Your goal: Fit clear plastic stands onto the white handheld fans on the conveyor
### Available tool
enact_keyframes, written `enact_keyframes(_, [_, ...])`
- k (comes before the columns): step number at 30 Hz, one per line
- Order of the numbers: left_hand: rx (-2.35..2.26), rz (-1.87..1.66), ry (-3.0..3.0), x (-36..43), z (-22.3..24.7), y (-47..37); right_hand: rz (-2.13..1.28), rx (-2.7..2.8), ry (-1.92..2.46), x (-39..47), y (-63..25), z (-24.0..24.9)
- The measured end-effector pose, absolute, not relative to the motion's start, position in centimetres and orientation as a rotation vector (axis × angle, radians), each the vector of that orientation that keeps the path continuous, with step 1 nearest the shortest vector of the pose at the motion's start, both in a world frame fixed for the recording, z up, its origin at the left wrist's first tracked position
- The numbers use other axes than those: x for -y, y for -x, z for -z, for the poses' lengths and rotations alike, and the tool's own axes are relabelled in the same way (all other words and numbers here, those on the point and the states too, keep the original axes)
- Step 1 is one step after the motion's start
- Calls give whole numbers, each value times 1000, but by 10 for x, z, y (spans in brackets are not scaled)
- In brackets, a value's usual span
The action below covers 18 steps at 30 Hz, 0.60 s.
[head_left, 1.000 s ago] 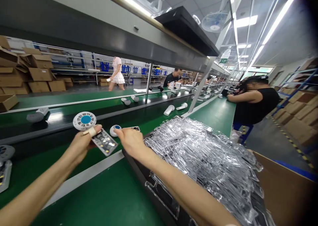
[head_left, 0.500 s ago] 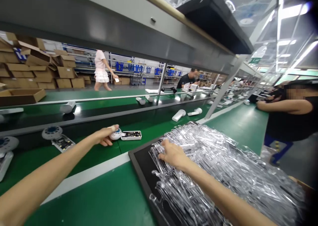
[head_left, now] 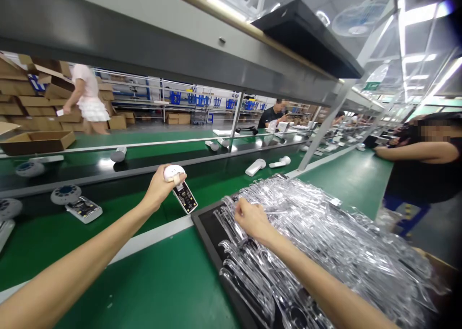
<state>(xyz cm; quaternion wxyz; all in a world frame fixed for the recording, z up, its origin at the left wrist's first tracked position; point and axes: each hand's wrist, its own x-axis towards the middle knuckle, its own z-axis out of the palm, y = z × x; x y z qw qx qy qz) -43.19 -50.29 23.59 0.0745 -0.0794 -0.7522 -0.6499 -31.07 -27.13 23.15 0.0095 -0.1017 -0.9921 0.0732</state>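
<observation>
A green worktop point(head_left: 151, 285) fills the near side, with a pale rail point(head_left: 155, 236) parting it from the darker green belt point(head_left: 216, 189). On the right lies a black tray point(head_left: 206, 240), heaped with clear parts point(head_left: 325, 242). These look thin, smooth and stiff: light to lift, probably slippery, apt to snag on one another and easily scratched. One is best taken by its edge near the hooked end and drawn free singly.

The right hand point(head_left: 252, 218) rests at the heap's left side, its fingers curled down; whether its grip has a part in it, I cannot tell. The left hand point(head_left: 159, 188) has its grip closed around a white unit point(head_left: 185, 194), thumb across the neck. The unit tilts over the belt, its lower end near the tray's corner. It should be light and rigid, but the neck may be its weak spot. Another unit point(head_left: 84, 210) lies on the belt to the left.

The held unit's round head point(head_left: 173, 171) seems the sturdiest place to hold. Its handle is uncovered, showing the board point(head_left: 184, 196), likely fragile; fingers should keep to the rim. Smallest is a pale band point(head_left: 176, 178) on the left thumb.
</observation>
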Motion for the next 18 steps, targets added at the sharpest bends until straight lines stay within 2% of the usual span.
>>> enact_keyframes(5, [2151, 2249, 57, 501, -256, 414, -207, 2956, 156, 309, 309, -259])
enact_keyframes(8, [2147, 2376, 71, 501, -262, 406, -40, 2852, -56, 344, 314, -259])
enact_keyframes(11, [2149, 2512, 151, 499, -266, 397, 88, 2775, -73, 371, 322, -250])
enact_keyframes(18, [2158, 2443, 71, 496, -273, 379, -100, 2755, 25, 395, 325, -237])
